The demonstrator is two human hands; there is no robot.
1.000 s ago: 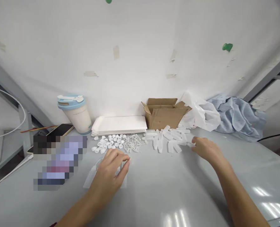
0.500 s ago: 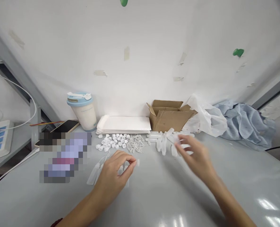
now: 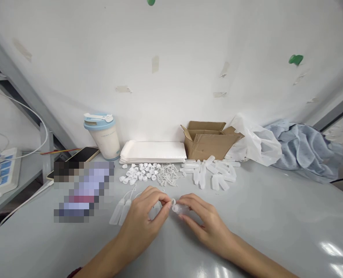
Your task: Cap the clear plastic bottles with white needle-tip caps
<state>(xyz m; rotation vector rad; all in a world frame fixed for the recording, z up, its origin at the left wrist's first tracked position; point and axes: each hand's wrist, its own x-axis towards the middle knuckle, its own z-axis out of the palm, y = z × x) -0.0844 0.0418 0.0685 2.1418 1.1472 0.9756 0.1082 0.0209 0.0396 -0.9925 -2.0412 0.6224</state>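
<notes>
My left hand (image 3: 145, 214) pinches a small white ring-like piece (image 3: 173, 201) between thumb and forefinger. Close to its right, my right hand (image 3: 207, 220) holds a small translucent bottle (image 3: 180, 209), its neck pointing left at the white piece. Whether the two parts touch is too small to tell. Several translucent bottles (image 3: 203, 175) lie loose behind my right hand. White caps (image 3: 144, 172) and a heap of thin white strips (image 3: 169, 174) are behind my left hand. Bottles with thin loops (image 3: 117, 211) lie to its left, partly hidden by it.
Along the wall stand a cup with a blue lid (image 3: 104, 135), a stack of white packets (image 3: 154, 151), an open cardboard box (image 3: 213, 144), a white plastic bag (image 3: 254, 144) and a blue cloth (image 3: 304, 150). A phone (image 3: 87, 154) and a pixelated patch are at the left.
My right hand has come from the bottle pile toward me and left, with a bottle in its fingers, and is now beside my left hand. My left hand has barely moved.
</notes>
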